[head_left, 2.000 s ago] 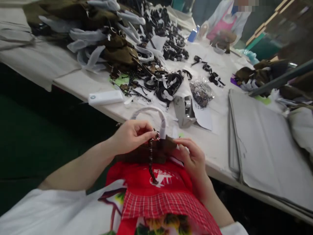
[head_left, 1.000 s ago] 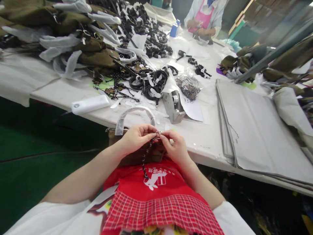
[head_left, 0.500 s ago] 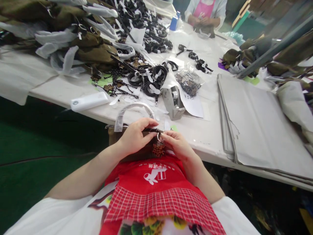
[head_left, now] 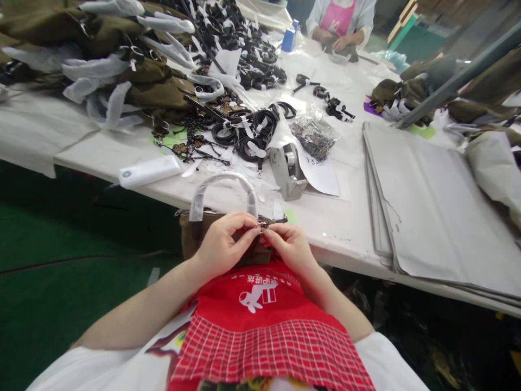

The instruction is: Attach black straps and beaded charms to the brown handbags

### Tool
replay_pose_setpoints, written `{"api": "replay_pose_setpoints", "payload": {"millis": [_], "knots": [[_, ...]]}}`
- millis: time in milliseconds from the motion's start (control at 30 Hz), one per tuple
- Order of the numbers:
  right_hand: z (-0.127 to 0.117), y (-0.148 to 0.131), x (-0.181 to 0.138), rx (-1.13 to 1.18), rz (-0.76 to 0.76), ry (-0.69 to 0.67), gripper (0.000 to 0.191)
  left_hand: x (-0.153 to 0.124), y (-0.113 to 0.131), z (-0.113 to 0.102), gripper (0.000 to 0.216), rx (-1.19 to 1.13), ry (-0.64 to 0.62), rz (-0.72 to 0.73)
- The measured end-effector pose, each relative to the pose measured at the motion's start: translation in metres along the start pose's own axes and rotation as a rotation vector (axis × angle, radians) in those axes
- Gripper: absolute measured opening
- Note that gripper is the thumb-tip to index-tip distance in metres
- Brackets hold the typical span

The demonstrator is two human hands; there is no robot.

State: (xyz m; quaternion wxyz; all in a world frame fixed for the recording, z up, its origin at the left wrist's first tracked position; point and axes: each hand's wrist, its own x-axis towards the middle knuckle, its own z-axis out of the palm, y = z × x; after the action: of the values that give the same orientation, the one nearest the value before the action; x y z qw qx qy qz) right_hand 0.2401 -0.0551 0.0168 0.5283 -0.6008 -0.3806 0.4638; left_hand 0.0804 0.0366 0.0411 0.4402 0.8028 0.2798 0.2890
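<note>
A brown handbag [head_left: 190, 236] with a plastic-wrapped handle [head_left: 198, 205] stands at the table's front edge, against my red apron. In front of it, my left hand [head_left: 226, 243] and my right hand [head_left: 291, 247] meet, thumbs and forefingers pinched together. A small shiny metal ring [head_left: 262, 224] shows between their tips. My fingers cover much of it, so how it joins the bag cannot be made out. The brown charm seen on the ring earlier is now mostly hidden behind my hands.
Beyond the bag lie a grey metal tape dispenser [head_left: 290, 176], coiled black straps [head_left: 252, 133] and a bag of charms [head_left: 313, 136]. Brown bags [head_left: 154, 89] are heaped at left, near a white device [head_left: 148, 171]. Grey sheets [head_left: 439, 206] lie right. Another person [head_left: 341, 24] works opposite.
My fingertips have come together at the metal ring, and my left hand has moved slightly down. The charm that hung in view is now mostly covered. More of the bag's top edge shows.
</note>
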Motion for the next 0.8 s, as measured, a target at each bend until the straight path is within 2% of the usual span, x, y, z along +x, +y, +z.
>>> {"api": "replay_pose_setpoints", "payload": {"millis": [100, 133, 233, 300, 433, 500, 700, 800], "knots": [[-0.009, -0.016, -0.011, -0.338, -0.341, 0.174, 0.01, 0.001, 0.006, -0.011, 0.016, -0.044, -0.101, -0.088], [-0.011, -0.023, -0.014, -0.411, -0.45, 0.195, 0.01, 0.001, 0.009, -0.014, 0.017, -0.066, -0.124, -0.118], [-0.012, -0.035, -0.022, -0.507, -0.684, 0.166, 0.022, 0.003, 0.018, -0.017, 0.019, -0.093, -0.13, -0.188], [-0.007, -0.037, -0.025, -0.577, -0.772, 0.182, 0.019, 0.004, 0.021, -0.014, 0.021, -0.079, -0.101, -0.225], [0.003, -0.031, -0.024, -0.809, -0.741, 0.169, 0.013, 0.004, 0.021, -0.002, 0.027, -0.256, -0.089, -0.339], [0.004, -0.027, -0.022, -0.809, -0.695, 0.142, 0.013, 0.004, 0.021, 0.002, 0.03, -0.362, -0.093, -0.368], [-0.007, -0.022, -0.015, -0.458, -0.522, 0.054, 0.015, 0.001, 0.02, 0.002, 0.033, -0.402, -0.193, -0.244], [-0.014, -0.019, -0.011, -0.23, -0.397, -0.05, 0.021, 0.003, 0.019, -0.002, 0.024, -0.207, -0.1, -0.168]]}}
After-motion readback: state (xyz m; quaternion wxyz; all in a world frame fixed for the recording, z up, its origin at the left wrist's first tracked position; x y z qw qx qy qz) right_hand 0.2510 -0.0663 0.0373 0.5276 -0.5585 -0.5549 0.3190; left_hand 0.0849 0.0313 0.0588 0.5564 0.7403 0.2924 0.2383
